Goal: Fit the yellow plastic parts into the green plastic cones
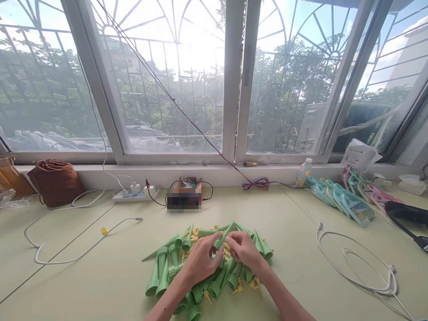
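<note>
My left hand [204, 257] is closed around a green plastic watering spike [228, 232], whose pointed end slants up and away to the right. Close beside it, the fingers of my right hand [246, 250] are pinched together against the spike's side. What they hold, if anything, is hidden. Under and around both hands lies a heap of similar hollow green spikes [162, 274], pointing various ways. Small yellow plastic valve pieces [238, 286] are scattered among them, several at the heap's near edge.
A power strip [129, 196] and a small box [189, 183] sit by the window ledge. White cables [83, 256] run across the left; a coiled cable [354, 278] lies right. Farther right are pastel plastic hangers [347, 203] and a bottle [303, 173]. A brown pouch [55, 183] stands left.
</note>
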The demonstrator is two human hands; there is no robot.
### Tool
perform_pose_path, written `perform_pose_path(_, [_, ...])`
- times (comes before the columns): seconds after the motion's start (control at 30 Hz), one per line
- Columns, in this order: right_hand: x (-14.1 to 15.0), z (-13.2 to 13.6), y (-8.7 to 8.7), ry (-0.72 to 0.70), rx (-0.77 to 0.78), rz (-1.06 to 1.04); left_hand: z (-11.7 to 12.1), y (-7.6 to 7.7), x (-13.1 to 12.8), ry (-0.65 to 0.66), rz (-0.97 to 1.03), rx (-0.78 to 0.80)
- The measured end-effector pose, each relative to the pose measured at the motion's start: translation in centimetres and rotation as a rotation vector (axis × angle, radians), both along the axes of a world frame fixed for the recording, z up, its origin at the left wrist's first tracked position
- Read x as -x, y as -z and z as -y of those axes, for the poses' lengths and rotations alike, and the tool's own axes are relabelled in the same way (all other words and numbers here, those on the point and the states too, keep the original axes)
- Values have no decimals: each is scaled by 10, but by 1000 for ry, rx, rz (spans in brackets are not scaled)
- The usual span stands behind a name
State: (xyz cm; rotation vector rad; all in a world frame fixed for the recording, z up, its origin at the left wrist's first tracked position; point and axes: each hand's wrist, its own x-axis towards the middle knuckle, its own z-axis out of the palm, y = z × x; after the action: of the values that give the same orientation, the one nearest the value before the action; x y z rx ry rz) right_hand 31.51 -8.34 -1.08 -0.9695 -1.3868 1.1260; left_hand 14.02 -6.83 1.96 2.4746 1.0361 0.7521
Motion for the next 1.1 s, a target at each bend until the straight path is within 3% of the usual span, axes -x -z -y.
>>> perform_pose_path(0.33, [1,1,-6,-40,115,-150,-2,4,1,10,41,11])
perform_pose_path(1.1, [1,2,-10,-50,136,-210,-2,3,-2,62,150,40])
